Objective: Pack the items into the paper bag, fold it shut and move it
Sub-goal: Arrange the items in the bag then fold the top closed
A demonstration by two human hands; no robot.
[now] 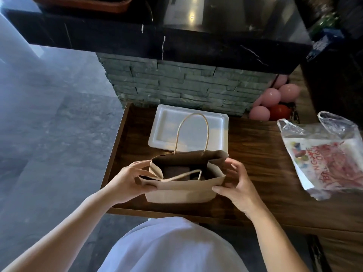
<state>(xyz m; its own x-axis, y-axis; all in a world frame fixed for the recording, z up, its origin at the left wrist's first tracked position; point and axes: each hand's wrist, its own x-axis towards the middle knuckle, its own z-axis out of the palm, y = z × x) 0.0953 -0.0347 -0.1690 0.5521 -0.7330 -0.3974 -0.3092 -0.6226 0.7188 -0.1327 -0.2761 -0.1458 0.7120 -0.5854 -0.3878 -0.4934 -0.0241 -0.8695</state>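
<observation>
The plastic bag (pixel 324 156) bears red lettering, too distorted to read.

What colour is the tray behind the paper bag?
White, seen in the head view: the tray lies flat on the wooden table.

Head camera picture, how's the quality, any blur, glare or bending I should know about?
Head view: wide-angle bending curves the black counter edge and the wooden table; edges are soft, the plastic bag print smeared; bright spots glare off the glossy countertop; the paper bag interior is in deep shadow, contents unclear; left hand and right hand are fairly sharp.
</observation>
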